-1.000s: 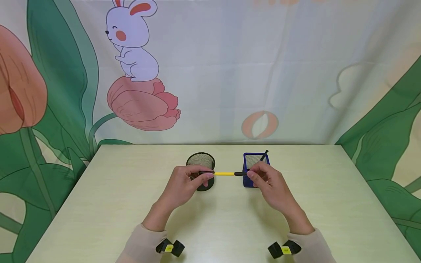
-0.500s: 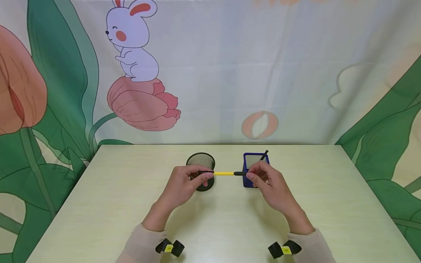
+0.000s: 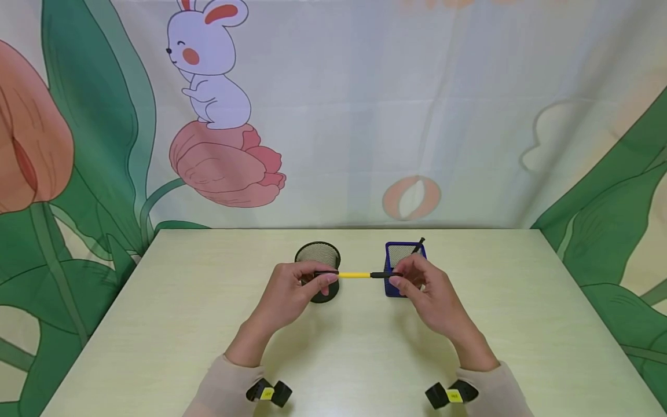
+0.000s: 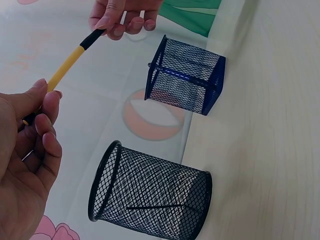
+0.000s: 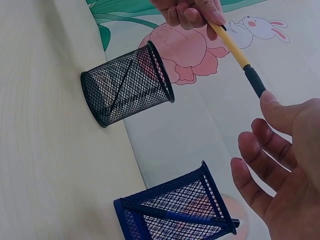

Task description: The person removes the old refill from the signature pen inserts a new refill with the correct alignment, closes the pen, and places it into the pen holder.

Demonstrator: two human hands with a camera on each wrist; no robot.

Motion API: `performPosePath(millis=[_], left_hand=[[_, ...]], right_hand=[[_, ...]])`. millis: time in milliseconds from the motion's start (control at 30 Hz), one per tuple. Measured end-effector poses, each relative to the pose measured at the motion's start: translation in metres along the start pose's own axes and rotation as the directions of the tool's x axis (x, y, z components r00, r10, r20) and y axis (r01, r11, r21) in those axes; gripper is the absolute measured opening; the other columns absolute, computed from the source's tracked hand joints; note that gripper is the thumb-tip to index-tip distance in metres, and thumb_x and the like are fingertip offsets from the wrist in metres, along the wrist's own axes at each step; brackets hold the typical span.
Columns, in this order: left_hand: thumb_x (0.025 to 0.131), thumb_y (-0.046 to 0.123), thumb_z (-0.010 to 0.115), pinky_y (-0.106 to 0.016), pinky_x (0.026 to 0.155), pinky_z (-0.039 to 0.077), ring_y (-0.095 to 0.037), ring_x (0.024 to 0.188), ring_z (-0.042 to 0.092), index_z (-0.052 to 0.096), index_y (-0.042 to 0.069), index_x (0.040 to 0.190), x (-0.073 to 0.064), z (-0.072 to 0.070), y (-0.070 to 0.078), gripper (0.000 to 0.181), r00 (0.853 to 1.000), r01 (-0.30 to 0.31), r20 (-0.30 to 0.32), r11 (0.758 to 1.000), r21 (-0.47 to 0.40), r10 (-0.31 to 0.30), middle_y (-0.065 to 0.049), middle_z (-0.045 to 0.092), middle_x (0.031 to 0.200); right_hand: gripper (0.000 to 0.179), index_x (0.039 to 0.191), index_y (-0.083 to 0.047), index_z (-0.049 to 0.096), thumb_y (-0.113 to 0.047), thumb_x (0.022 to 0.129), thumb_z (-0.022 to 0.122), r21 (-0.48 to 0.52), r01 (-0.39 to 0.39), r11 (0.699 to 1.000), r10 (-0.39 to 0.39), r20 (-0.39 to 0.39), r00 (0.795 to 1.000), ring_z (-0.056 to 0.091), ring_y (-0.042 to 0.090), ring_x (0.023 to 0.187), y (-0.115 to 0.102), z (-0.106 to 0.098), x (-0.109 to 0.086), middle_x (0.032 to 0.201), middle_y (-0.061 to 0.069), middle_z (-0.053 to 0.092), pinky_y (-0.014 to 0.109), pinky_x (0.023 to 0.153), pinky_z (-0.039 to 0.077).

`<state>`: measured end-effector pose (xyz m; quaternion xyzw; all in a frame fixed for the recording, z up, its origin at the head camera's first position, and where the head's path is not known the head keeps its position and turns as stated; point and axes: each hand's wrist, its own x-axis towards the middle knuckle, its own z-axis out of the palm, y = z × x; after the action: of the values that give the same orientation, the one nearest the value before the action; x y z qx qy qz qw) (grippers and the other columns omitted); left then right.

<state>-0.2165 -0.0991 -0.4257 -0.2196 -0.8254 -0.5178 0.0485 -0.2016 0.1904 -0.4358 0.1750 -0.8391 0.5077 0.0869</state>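
A yellow pen (image 3: 354, 275) with black ends is held level in the air, stretched between both hands in the head view. My left hand (image 3: 292, 295) pinches its left black end between thumb and fingers. At the other end, my right hand (image 3: 429, 298) pinches the black grip (image 5: 254, 80) by the thumb and index finger, its remaining fingers spread loosely in the right wrist view. Behind the left hand stands a round black mesh pen holder (image 4: 150, 187). A square blue mesh pen holder (image 4: 212, 92) is behind the right hand, with a dark pen (image 3: 418, 246) leaning inside it.
Both holders stand toward the back of a pale wooden table (image 3: 333, 359). A printed curtain (image 3: 339, 116) with a rabbit and flowers hangs behind the table's back edge. Small black cameras (image 3: 450, 395) are strapped at both wrists.
Both hands and the pen stay almost still. Slightly more of the pen's black right end shows at the right fingertips.
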Motion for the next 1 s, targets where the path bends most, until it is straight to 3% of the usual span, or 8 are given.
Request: performPosePath(millis=[467,1000], left_hand=[[0.095,0.021,0.077,-0.022,0.062,0.049,-0.010,0.069,0.064,0.081,0.019,0.104,0.0001,-0.0004,-0.0006,0.011,1.000,-0.001,-0.002,1.000,-0.008,0.001,0.006,0.072,0.072],[0.094,0.020,0.077,-0.022,0.061,0.047,-0.010,0.068,0.064,0.082,0.019,0.103,0.0003,-0.0002,-0.0013,0.010,1.000,-0.007,-0.016,1.000,-0.004,0.007,0.006,0.072,0.072]], right_hand=[[0.015,0.107,-0.013,0.065,-0.014,0.096,0.075,-0.018,0.029,0.999,-0.029,-0.038,0.999,0.063,0.015,0.081,-0.0005,0.0001,-0.0008,0.095,0.002,0.067,0.026,0.074,0.055],[0.018,0.108,-0.013,0.065,-0.016,0.095,0.077,-0.029,0.027,0.999,-0.028,-0.029,0.999,0.063,0.014,0.080,-0.0007,-0.0002,-0.0015,0.096,0.002,0.069,0.024,0.073,0.055]])
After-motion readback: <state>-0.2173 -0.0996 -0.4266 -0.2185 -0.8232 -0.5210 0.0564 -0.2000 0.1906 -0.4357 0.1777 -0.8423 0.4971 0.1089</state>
